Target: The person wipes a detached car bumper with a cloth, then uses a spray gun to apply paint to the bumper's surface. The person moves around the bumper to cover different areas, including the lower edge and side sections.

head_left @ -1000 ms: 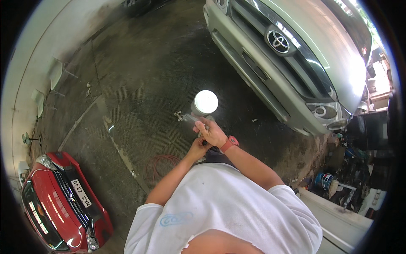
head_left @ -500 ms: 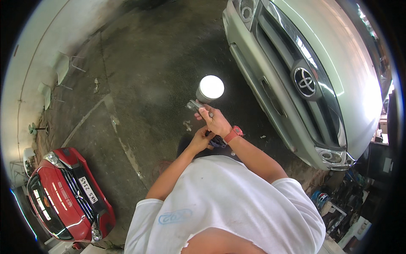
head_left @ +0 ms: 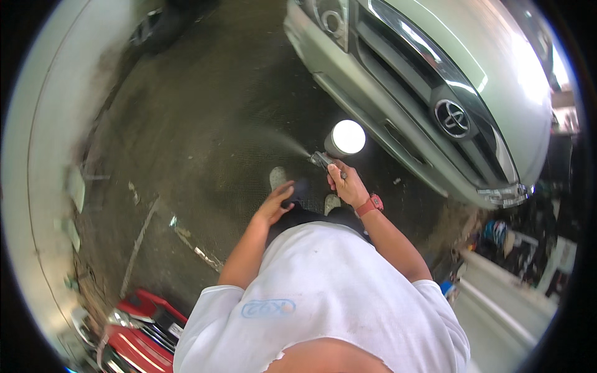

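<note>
My right hand is closed around the handle of a metal spray gun. A cup with a bright white round top sits on the gun. A fine mist fans out from its nozzle toward the far left. My left hand is apart from the gun, lower and to the left, with its fingers curled around a dark, blurred thing whose kind I cannot make out. A red watch is on my right wrist.
A silver-green car front stands close on the right, near the cup. At the lower left is a red car. Pale chairs stand by the left wall. My shoes rest on the dark floor.
Mist now comes from the spray gun. My right hand has moved right with it, and my left hand has come away to the left. The view has turned, and my shoes now show.
</note>
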